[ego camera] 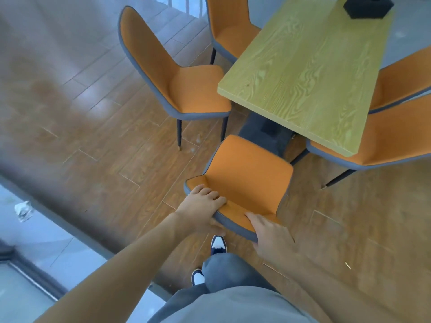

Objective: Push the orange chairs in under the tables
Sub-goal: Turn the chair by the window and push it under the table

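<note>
Both my hands are on the top edge of the backrest of the nearest chair (247,173). My left hand (200,207) grips that edge near its left end: the fingers (210,194) curl over onto the orange front face, the thumb goes down behind the grey back. My right hand (270,231) holds the same edge further right, with one finger lying flat on the orange face and the rest wrapped behind the rim, out of sight.

This chair's seat points toward the short end of the wooden table (310,73); its front edge lies near the table's dark base, mostly still outside the tabletop.

A second chair (177,73) stands at the table's left side, seat corner just beside the tabletop corner, not tucked under. A third chair (228,26) further along that side sits partly under the top. Two more chairs (394,134) are on the right side, seats under the table edge.

A black box (367,5) rests on the far end of the table. My shoes (218,244) stand on the wood floor behind the chair.
</note>
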